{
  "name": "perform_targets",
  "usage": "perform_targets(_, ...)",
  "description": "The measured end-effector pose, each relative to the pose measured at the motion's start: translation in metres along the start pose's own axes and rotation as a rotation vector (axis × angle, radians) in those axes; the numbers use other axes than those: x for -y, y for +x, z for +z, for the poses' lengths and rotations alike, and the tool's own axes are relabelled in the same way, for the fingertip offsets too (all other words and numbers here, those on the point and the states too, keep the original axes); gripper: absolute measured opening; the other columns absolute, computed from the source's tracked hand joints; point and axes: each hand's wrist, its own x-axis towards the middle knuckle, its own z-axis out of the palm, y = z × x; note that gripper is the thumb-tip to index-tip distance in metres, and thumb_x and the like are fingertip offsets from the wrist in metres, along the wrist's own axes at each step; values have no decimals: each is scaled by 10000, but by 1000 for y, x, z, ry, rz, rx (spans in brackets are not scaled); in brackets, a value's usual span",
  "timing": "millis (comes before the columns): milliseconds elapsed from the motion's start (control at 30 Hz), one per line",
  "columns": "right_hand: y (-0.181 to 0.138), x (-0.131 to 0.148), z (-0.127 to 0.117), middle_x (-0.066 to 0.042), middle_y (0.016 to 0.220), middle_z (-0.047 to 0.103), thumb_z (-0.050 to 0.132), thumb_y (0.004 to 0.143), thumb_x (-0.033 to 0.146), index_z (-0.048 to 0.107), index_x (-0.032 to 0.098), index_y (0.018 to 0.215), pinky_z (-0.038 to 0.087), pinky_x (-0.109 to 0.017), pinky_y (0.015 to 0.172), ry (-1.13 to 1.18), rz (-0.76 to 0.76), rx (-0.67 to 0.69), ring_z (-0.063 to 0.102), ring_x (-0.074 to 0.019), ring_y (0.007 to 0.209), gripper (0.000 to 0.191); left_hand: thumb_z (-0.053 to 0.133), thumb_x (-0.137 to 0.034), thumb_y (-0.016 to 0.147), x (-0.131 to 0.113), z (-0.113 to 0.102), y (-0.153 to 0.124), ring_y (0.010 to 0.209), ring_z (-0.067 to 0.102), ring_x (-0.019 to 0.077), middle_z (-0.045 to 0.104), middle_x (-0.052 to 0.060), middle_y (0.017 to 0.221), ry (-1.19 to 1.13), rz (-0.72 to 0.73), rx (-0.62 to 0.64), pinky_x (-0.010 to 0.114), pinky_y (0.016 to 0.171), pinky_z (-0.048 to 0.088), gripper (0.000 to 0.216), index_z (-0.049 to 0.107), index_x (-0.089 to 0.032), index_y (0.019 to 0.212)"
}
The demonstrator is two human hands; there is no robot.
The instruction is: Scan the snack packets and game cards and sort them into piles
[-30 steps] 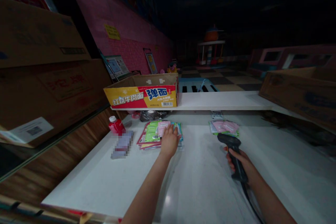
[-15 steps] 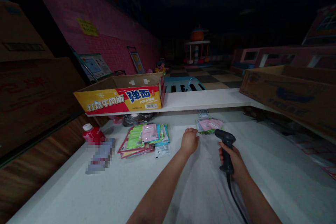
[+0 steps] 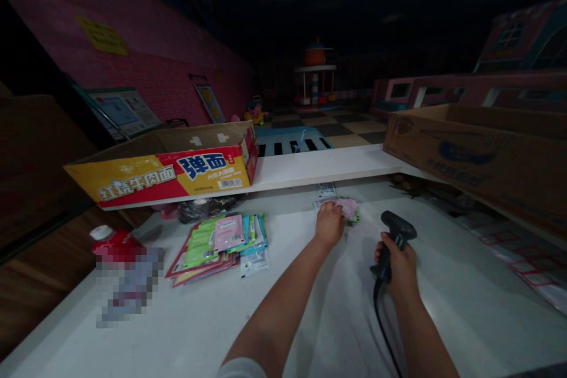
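My left hand (image 3: 330, 225) reaches to the small pile of packets at the back of the white table, its fingers bent closed on the near left edge of a pink packet (image 3: 349, 207); the fingertips are partly hidden. A green edge shows beneath that packet. My right hand (image 3: 402, 266) is wrapped round the handle of a dark barcode scanner (image 3: 390, 248), held over the table with its head up and its cable hanging down. To the left lies a larger fanned pile of flat packets (image 3: 201, 248), green, red, blue and white, with a pink packet (image 3: 229, 232) on top.
A raised white shelf (image 3: 310, 164) crosses the table's back, bearing a red-and-yellow carton (image 3: 177, 174) and a brown cardboard box (image 3: 465, 147). At left stand a red bottle with a white cap (image 3: 117, 245) and a blurred-out item (image 3: 135, 286). A black plastic bag (image 3: 206, 208) sits under the shelf.
My left hand has moved forward and right onto the small packet pile. The scanner in my right hand has shifted right and tilted. The whole view has turned slightly right.
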Motion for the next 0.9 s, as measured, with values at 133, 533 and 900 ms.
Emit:
perform_targets(133,6,3,-5,61,482,598,880,521,417,632,168,808,429,-187,330,14,-31,-56,514,-96,370,454,558,-397,904,-15,16,25,1372,347,295,446,122,1436,79,127,122,469,1145,288,416,597,-230,1283)
perform_targets(533,8,-1,-2,58,490,598,884,517,398,613,179,806,425,-184,340,22,39,-54,525,-99,390,452,540,-436,907,-18,24,50,1417,239,436,349,172,1536,319,67,401,743,1038,221,440,603,-258,1305)
perform_targets(900,-7,-13,7,46,506,609,886,535,455,621,170,809,431,-197,339,-88,106,214,527,-103,387,476,528,-436,918,41,-14,0,1437,239,412,356,141,1548,356,89,370,726,1037,266,429,574,-302,1323)
